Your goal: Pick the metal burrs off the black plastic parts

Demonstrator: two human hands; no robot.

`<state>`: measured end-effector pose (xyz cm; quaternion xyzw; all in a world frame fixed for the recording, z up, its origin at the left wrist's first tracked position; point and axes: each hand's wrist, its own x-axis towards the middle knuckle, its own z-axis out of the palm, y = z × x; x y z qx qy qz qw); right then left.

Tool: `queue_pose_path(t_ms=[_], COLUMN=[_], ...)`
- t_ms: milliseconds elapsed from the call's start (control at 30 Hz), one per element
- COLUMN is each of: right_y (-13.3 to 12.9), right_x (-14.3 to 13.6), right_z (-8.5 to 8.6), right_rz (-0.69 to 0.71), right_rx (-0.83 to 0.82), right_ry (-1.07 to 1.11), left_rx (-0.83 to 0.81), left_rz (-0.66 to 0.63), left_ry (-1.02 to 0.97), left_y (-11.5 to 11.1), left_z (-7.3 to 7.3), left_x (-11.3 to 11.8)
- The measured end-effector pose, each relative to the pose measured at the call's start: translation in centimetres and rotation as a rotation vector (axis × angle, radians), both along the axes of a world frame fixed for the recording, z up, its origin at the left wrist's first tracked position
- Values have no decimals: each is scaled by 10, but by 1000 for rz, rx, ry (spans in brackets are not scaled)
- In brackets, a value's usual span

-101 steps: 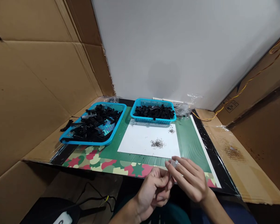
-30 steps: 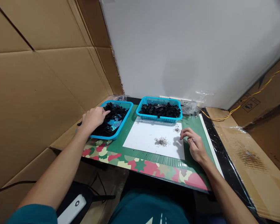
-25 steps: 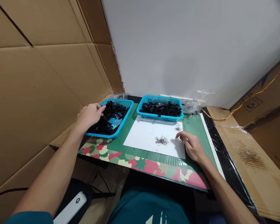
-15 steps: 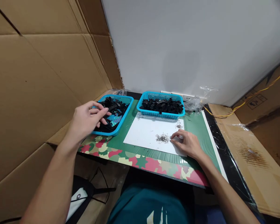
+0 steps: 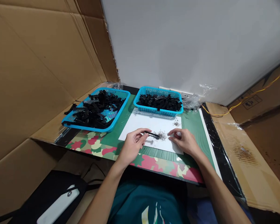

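Observation:
My left hand (image 5: pixel 133 144) pinches a slim black plastic part (image 5: pixel 152 134) between thumb and fingers, holding it over a white sheet of paper (image 5: pixel 128 127). The part's free end points right, up to a pile of tiny wiry metal pieces (image 5: pixel 162 135). At the right side of that pile is my right hand (image 5: pixel 183 140), its thumb and fingertips drawn close together. Anything between those fingertips is too small to make out. A smaller cluster of metal pieces (image 5: pixel 176 123) lies farther back on the paper.
On the left stands a blue basket (image 5: pixel 113 127) of loose black parts, some reaching over its rim. Another blue basket (image 5: pixel 158 112) with black parts stands behind the paper. Clear plastic wrap (image 5: pixel 194 104) and a yellow cable (image 5: pixel 219 115) lie at the back right. Cardboard (image 5: pixel 49 56) walls the left.
My left hand has come from the left basket to the paper, now with a black plastic part in it. My right hand stays by the metal pile. The view has shifted slightly.

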<state>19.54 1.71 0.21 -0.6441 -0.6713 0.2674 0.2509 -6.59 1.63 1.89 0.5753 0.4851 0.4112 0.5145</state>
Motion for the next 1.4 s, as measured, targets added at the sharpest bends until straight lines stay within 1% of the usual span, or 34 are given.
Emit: queue_pose_path(t_ms=[133,233,333,433,500,600,667,833,933,1100,1267,1400], right_y=[1,3,3,-2,-10,-24,-32,-44,-46,-48,-48,-50], right_x=[1,3,8,11,11,7,3,-2,-2,-2,-5,-7], right_z=[0,-1,-1,4,9,15,17,15,13,15,19,21], right_rz=[17,40,76,77,64,48,33,27,70,162,221,183], right_rx=[-11,-15,-21,-25,-17,11,50,174,247,330,342,312], right_ry=[12,81,271,458,564,716,771,781,750,621,527,518], left_rx=[0,-26,-121,-187,-196,-215,-238,-301,-346,-468,-431,-387], left_rz=[41,56,29,-42,-83,-110,-123,-201,-239,-333,-363,-362], left_ry=[-64,-163,-302,-414,-452,-461,-465,-492,-503,-462,-470,-416], left_y=[0,-2,-5,-10,-13,-18,-22,-27,-27,-30,-32,-31], left_z=[-7,-10,-7,-2,0,1,2,4,3,1,0,1], left_x=[5,10,19,30,38,51,59,69,69,66,64,63])
